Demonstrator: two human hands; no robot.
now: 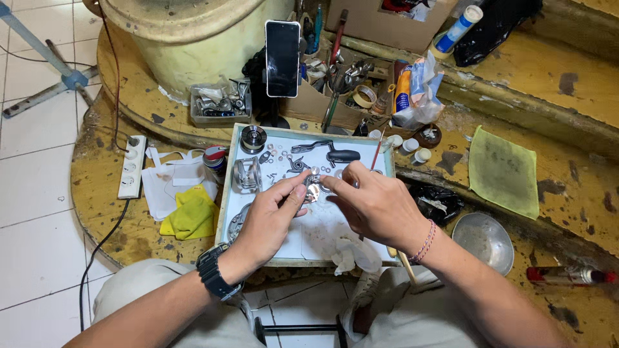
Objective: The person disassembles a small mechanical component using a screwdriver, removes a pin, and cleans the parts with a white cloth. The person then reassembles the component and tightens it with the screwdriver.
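Shiny round metal part [314, 189] sits in the middle of the frame, pinched between both hands over the white tray [225, 193] so small bits land inside. Left hand [271, 219] fingers close on its left side, and right hand [377, 206] fingers pinch its right edge. More reel pieces [248, 173] lie spread at the tray's upper left, within easy reach.

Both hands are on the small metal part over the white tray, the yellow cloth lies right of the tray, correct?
Not quite. In the head view the yellow cloth lies left of the white tray. Left hand and right hand do hold the small metal part.
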